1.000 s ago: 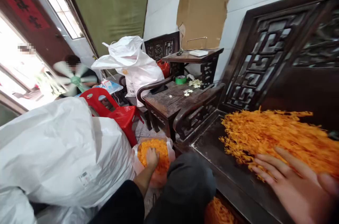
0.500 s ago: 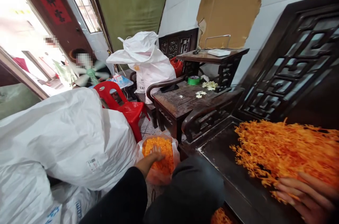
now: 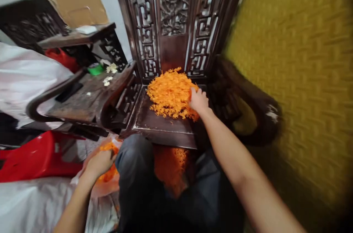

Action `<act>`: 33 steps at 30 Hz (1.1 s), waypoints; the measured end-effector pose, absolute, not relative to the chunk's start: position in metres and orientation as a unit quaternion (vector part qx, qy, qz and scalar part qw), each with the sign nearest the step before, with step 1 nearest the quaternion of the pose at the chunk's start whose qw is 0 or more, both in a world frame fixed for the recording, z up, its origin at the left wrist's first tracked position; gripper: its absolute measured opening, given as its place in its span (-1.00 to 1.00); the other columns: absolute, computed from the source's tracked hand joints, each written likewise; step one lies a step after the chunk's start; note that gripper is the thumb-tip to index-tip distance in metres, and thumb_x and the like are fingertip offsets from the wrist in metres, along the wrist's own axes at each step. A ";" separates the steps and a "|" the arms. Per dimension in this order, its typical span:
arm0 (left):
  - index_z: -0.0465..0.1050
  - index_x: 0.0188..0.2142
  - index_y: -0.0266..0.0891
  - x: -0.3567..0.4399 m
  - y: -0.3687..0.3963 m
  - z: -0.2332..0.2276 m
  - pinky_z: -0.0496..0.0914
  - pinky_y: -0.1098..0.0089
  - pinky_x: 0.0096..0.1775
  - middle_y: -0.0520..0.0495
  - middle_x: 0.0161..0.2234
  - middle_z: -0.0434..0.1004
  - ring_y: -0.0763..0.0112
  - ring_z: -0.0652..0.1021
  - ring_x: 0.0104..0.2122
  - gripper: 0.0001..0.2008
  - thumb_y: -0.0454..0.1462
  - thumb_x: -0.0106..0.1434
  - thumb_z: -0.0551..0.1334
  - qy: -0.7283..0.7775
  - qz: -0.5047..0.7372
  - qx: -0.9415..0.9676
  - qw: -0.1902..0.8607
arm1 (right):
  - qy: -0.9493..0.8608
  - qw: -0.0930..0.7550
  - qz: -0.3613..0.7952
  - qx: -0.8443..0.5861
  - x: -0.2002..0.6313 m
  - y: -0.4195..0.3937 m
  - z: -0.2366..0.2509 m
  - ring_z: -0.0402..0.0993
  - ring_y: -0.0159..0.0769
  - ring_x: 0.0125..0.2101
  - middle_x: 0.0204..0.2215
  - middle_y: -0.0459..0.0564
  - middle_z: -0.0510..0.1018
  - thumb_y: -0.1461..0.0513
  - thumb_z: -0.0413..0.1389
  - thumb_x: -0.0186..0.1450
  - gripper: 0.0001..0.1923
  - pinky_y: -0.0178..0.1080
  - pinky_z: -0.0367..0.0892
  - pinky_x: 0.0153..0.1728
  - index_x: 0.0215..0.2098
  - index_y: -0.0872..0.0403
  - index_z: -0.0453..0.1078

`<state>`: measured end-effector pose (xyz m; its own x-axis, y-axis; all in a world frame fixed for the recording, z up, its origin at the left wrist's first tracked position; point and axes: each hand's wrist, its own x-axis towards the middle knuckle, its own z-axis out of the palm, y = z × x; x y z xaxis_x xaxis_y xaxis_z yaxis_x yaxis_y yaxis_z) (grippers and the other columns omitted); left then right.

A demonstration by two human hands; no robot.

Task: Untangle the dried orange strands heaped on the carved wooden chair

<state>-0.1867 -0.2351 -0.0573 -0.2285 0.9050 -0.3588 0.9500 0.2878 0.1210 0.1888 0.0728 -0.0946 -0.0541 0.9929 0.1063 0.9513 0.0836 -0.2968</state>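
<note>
A heap of orange artificial-looking flower sprigs (image 3: 171, 93) lies on the dark carved wooden chair seat (image 3: 162, 126). My right hand (image 3: 199, 100) rests against the heap's right edge, with its fingers apart. Low on the left, my left hand (image 3: 101, 161) is over a clear plastic bag (image 3: 103, 189) of loose orange flower pieces (image 3: 110, 174). Its fingers are blurred and partly hidden, so their grip does not show. Between my knees, below the seat, more orange material (image 3: 172, 167) is visible.
A red plastic chair (image 3: 35, 156) and white sacks (image 3: 33, 203) stand at left. The wooden side table (image 3: 74, 104) bears green tape (image 3: 95, 69) and pale flower pieces (image 3: 111, 68). A curved armrest (image 3: 264, 115) and a yellow woven surface (image 3: 298, 60) are at right.
The view has swung right and down to the chair seat. My left hand, formerly spread on the bag's orange pieces, has changed pose. My right hand remains at the sprig heap.
</note>
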 end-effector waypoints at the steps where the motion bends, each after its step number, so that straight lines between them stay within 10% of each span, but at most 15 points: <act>1: 0.52 -0.29 -0.19 -0.174 -0.232 -0.047 0.44 0.18 -0.21 -0.29 -0.30 0.63 0.03 0.66 -0.26 -0.68 -0.14 0.36 0.03 0.782 -0.091 0.597 0.154 | -0.718 0.177 0.068 -0.670 0.191 0.075 -0.094 0.31 0.17 0.07 0.10 0.32 0.40 0.17 0.20 0.28 -0.42 0.13 0.37 -0.05 0.25 0.06 0.26; 5: 0.44 0.02 -0.15 -0.107 -0.197 0.008 0.45 0.16 -0.16 -0.25 -0.19 0.64 0.01 0.65 -0.17 -0.59 -0.02 0.44 -0.02 0.761 -0.114 0.636 0.057 | -0.716 0.312 0.072 -0.621 0.193 0.080 -0.084 0.34 0.03 -0.06 -0.11 0.17 0.52 0.21 0.10 0.31 -0.76 0.02 0.35 -0.03 -0.07 0.06 0.43; 10: 0.33 0.21 -0.17 -0.023 -0.094 0.021 0.41 0.13 0.01 -0.27 -0.02 0.60 -0.01 0.59 -0.01 -0.48 0.04 0.40 0.07 0.678 0.055 0.729 0.074 | -0.707 0.455 0.107 -0.531 0.186 0.084 -0.073 0.39 -0.11 -0.10 -0.16 0.08 0.54 0.09 0.10 0.34 -0.72 -0.10 0.33 0.00 -0.07 0.07 0.42; 14: 0.08 0.39 -0.25 0.023 -0.019 -0.024 0.25 0.00 0.21 -0.41 0.41 0.03 -0.17 0.19 0.36 -0.16 0.10 0.28 0.23 0.638 0.092 0.758 0.097 | -0.699 0.425 0.234 -0.525 0.187 0.081 -0.073 0.44 -0.20 -0.28 -0.29 0.03 0.56 -0.01 0.03 0.39 -0.57 -0.13 0.38 -0.14 0.07 0.10 0.37; 19: 0.53 0.02 -0.19 0.021 0.045 -0.047 0.36 0.07 0.10 -0.28 0.00 0.57 0.01 0.52 0.07 -0.57 -0.01 0.42 0.05 0.670 0.126 0.723 0.115 | -0.708 0.214 0.086 -0.668 0.202 0.070 -0.071 0.36 0.12 -0.03 -0.08 0.30 0.50 0.26 0.19 0.21 -0.65 0.13 0.31 -0.04 -0.02 0.12 0.47; 25: 0.32 0.25 -0.26 -0.025 0.129 -0.038 0.31 0.13 0.18 -0.31 0.23 0.37 0.12 0.39 0.21 -0.57 -0.28 0.42 0.09 0.726 0.289 0.617 0.088 | -0.787 0.263 0.010 -0.558 0.164 0.046 -0.046 0.29 0.12 0.03 0.00 0.28 0.41 0.22 0.05 0.35 -0.65 0.12 0.29 0.02 0.06 0.14 0.42; 33: 0.54 -0.42 -0.30 -0.042 0.155 -0.033 0.44 0.24 -0.11 -0.07 -0.48 0.53 0.22 0.60 -0.25 -0.77 -0.18 0.30 0.31 0.685 0.279 0.667 0.090 | -0.921 0.070 0.088 -0.372 0.122 0.028 -0.080 -0.05 0.15 0.40 0.40 0.31 0.10 0.17 0.24 0.26 -0.29 0.26 -0.15 0.35 0.34 0.12 0.24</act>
<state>-0.0420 0.1552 -0.0332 -0.0949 0.9639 0.2488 0.8641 -0.0444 0.5014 0.1217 0.0276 -0.0796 -0.7135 0.6978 0.0637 0.6729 0.7077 -0.2153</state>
